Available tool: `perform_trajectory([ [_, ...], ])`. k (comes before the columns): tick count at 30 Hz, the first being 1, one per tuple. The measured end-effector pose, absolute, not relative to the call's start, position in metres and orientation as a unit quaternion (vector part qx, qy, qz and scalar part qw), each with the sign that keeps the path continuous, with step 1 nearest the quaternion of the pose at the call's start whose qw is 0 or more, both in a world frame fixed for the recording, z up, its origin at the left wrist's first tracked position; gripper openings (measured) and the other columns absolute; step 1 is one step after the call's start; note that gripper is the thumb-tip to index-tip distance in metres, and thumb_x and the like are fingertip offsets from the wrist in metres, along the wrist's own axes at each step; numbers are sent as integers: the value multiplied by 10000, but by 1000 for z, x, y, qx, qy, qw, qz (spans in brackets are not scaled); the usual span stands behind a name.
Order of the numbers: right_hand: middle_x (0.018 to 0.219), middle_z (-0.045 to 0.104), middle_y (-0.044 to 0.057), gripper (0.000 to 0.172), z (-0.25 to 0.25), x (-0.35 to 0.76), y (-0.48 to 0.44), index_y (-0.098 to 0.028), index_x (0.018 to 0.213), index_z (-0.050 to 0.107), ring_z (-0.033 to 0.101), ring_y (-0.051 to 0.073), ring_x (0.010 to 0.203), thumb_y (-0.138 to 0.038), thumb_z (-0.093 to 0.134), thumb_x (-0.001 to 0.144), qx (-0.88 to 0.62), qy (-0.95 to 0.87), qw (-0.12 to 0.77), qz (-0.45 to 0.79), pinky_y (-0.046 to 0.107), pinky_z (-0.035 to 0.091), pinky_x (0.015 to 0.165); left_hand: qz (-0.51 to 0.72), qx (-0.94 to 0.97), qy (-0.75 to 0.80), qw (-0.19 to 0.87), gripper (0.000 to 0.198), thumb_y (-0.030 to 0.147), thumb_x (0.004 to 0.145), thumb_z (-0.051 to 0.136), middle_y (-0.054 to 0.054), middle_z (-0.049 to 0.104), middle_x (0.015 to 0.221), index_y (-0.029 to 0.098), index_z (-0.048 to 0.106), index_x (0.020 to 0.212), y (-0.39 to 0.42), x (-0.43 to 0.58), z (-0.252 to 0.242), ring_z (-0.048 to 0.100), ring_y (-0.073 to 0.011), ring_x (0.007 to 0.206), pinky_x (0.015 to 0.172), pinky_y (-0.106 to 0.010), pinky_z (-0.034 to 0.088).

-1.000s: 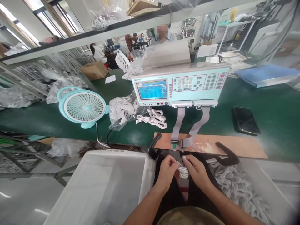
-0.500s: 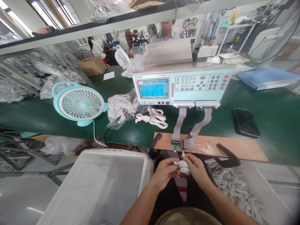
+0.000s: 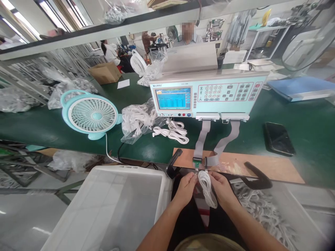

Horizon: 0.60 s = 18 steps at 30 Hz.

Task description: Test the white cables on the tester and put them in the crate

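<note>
A coiled white cable [image 3: 207, 188] hangs between my hands below the bench edge. My left hand [image 3: 186, 190] pinches one end of it, close under a small green circuit board [image 3: 197, 164]. My right hand [image 3: 220, 186] has its fingers closed at the other side of the coil, by the dark connector of the right ribbon cable [image 3: 213, 159]; the fingers partly hide what they grip there. The left grey ribbon cable [image 3: 201, 143] runs from the green board up to a tester [image 3: 225, 109] with a lit screen. I cannot tell whether either plug is seated.
White cable bundles [image 3: 172, 132] and a bagged pile [image 3: 136, 122] lie left of the tester, beside a turquoise fan [image 3: 91, 113]. A phone [image 3: 278, 138] lies at the right. A white bin [image 3: 104, 170] stands left of my legs. Black clamps [image 3: 174, 163] grip the wooden board [image 3: 277, 167].
My left hand has moved forward, up to the green board, with the cable end. The coil now hangs down lengthwise between my hands. My right hand stays near the right ribbon's connector.
</note>
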State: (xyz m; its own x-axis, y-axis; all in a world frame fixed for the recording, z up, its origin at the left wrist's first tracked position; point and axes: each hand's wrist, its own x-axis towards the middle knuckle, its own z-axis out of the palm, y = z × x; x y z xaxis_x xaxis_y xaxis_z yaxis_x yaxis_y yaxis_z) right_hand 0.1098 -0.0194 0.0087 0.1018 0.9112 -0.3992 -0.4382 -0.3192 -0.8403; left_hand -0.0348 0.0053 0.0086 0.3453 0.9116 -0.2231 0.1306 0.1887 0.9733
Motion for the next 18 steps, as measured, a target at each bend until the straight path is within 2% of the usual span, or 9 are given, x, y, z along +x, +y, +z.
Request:
perform_trajectory([
  [5, 609, 644, 20, 375, 7, 112, -17, -166, 734, 686, 588, 190, 580, -488, 821, 597, -507, -237, 533, 635, 272, 448, 558, 368, 562, 501, 547, 317, 333, 857, 449, 22, 454, 614, 171, 483, 586, 9, -28, 5, 430, -116, 612, 597, -227, 370],
  [11, 701, 673, 30, 342, 0, 120, -17, -165, 782, 708, 586, 196, 662, -472, 791, 656, -517, -296, 521, 611, 282, 458, 645, 399, 534, 533, 521, 350, 367, 836, 473, 39, 392, 560, 176, 458, 542, 10, -17, -2, 379, -111, 584, 572, -223, 338],
  [18, 745, 689, 38, 319, -3, 119, -16, -178, 783, 713, 605, 218, 722, -446, 802, 635, -512, -292, 519, 619, 295, 470, 671, 461, 417, 557, 551, 364, 468, 799, 524, 11, 491, 585, 156, 556, 616, 1, -1, 1, 432, -126, 594, 581, -235, 386],
])
